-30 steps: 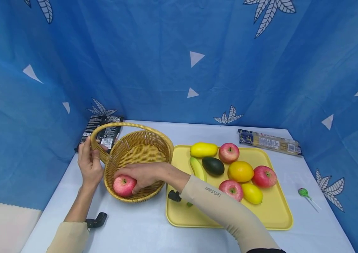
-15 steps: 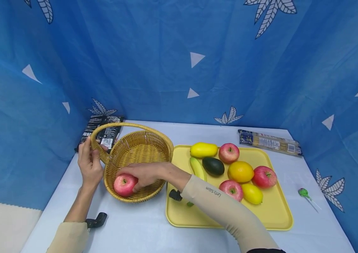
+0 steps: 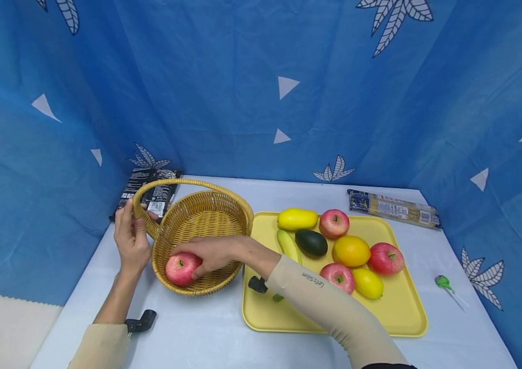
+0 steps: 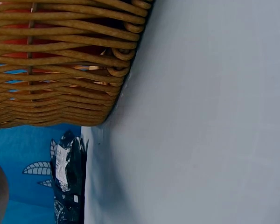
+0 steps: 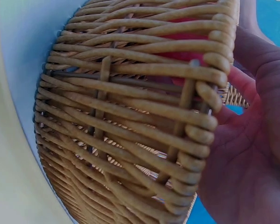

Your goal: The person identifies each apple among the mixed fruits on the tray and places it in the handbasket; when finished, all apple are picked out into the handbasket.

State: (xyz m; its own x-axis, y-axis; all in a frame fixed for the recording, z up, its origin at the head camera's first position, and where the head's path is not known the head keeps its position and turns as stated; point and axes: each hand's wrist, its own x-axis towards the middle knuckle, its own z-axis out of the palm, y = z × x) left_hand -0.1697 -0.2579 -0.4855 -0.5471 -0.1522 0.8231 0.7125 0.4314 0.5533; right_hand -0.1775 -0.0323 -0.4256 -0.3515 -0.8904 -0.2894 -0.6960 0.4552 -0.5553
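A wicker basket (image 3: 210, 218) with an arched handle stands on the white table at the left. My left hand (image 3: 131, 243) grips the handle's left end, thumb in front and some fingers hidden behind. Inside the basket, near its front wall, sits a red apple (image 3: 181, 269). Reaching in over the right rim, my right hand (image 3: 212, 255) holds the apple, thumb on its right side and fingers around the back. The right wrist view shows the palm (image 5: 256, 149) beside the woven wall (image 5: 130, 102), with red showing through the gaps. Only weave (image 4: 60, 60) and a dim finger appear in the left wrist view.
Right of the basket lies a yellow tray (image 3: 403, 312) bearing several fruits, including a lemon (image 3: 368, 283), an avocado (image 3: 311, 243) and a banana (image 3: 288, 245), partly under my right arm. Black packets (image 3: 138, 184), a noodle pack (image 3: 394, 207) and a green lollipop (image 3: 442, 280) lie around.
The apple has turned and shifted very slightly right under my right hand, which moved a little with it. My left hand and the basket have stayed in place.
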